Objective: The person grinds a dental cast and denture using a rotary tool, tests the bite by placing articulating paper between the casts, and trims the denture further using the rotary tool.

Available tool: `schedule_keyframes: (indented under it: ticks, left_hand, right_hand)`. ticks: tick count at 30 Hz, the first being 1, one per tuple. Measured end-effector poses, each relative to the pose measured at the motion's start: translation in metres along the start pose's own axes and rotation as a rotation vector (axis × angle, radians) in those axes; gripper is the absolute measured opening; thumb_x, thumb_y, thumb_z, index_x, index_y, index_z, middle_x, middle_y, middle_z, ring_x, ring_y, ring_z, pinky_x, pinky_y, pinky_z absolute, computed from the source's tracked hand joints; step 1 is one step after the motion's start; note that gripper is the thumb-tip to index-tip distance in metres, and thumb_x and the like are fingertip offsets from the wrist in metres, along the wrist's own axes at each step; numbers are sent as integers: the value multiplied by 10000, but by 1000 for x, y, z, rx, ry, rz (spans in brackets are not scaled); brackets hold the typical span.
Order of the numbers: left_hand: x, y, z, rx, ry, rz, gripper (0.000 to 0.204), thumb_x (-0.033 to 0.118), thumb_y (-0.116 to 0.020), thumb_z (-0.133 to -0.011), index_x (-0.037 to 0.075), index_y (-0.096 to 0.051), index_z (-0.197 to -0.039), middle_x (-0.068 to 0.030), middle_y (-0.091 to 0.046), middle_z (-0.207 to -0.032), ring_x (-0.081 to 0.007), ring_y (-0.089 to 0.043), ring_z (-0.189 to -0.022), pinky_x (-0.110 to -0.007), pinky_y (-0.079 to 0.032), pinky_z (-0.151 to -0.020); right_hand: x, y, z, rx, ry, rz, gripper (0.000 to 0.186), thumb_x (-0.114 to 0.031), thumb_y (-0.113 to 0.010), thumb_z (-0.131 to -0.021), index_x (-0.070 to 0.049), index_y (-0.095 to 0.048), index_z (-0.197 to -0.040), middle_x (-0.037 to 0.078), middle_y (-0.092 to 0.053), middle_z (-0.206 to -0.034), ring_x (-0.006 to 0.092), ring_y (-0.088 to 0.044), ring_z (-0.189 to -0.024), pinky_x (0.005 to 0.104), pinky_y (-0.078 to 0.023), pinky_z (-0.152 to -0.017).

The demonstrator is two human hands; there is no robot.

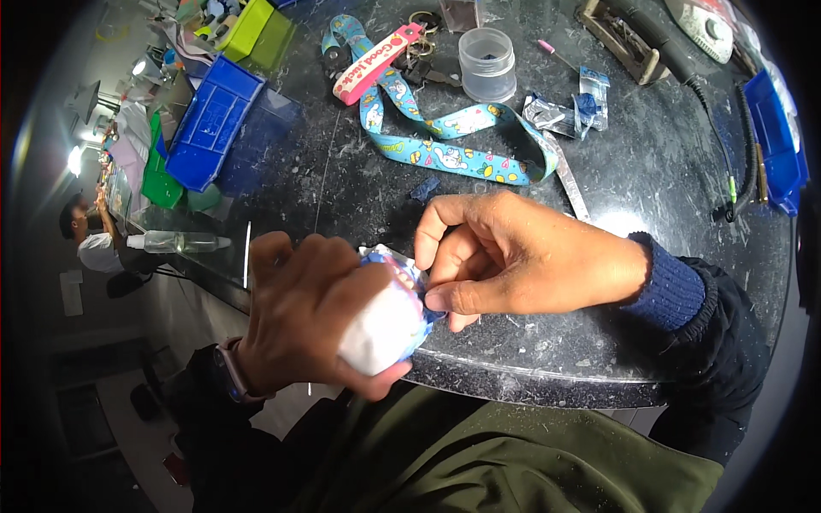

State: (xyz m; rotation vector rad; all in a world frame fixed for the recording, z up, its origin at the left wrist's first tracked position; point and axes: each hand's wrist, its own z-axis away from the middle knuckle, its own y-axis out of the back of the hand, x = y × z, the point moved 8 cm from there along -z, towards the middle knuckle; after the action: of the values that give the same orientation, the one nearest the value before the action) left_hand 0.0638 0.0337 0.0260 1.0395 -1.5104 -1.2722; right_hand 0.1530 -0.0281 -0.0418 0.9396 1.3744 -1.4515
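Observation:
Close to the table's front edge, my left hand (312, 308) is wrapped round a rounded white and blue object (380, 329) with some pink on it. Its exact kind is hard to make out, as my fingers cover part of it and the image is slightly blurred there. Against the object's right, blue side, my right hand (534, 261) has its thumb and curled fingers drawn together. Whatever lies between those fingertips is hidden.
Beyond my hands lie a light-blue patterned lanyard (453, 158) with a pink strap, a clear plastic cup (487, 67) and torn foil wrappers (590, 98). Blue bins (214, 120) stand left and right (774, 128). A corded tool (646, 34) rests far right. Another person (94, 244) is at far left.

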Motion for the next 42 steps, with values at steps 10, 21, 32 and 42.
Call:
schedule_keyframes:
  ticks: [10,21,32,42]
  left_hand:
    - [-13,18,11,288,18,422,694,606,-672,-657,58,-533,-1060,-21,-573,-831,-179,-503,-668,-380,-272,-796]
    - [1,-2,-6,60,-28,-34,723,611,-692,-571,62,-568,-1026,-18,-556,-771,-186,-505,-733,-362,-270,-782]
    - [-16,11,17,291,-24,307,848,742,-530,-673,-17,-431,-1038,-104,-479,-766,-166,-396,-736,-314,-328,-658]
    - [6,-4,0,-19,1,-109,731,628,-638,-652,38,-536,-1074,-47,-563,-833,-180,-539,-700,-372,-282,-790]
  right_hand:
    - [-2,0,0,25,38,20,169,-17,-613,-811,55,-514,-928,73,-630,-648,96,-599,-600,244,-461,-554]
    - [2,2,3,11,26,19,176,-12,-621,-809,61,-509,-923,72,-633,-656,98,-617,-613,235,-487,-568]
    - [0,13,2,202,19,2,138,14,-558,-783,64,-507,-901,71,-602,-671,136,-641,-624,253,-507,-582]
    - [-2,9,0,137,46,147,122,6,-576,-868,-21,-458,-854,18,-551,-715,73,-591,-626,213,-508,-577]
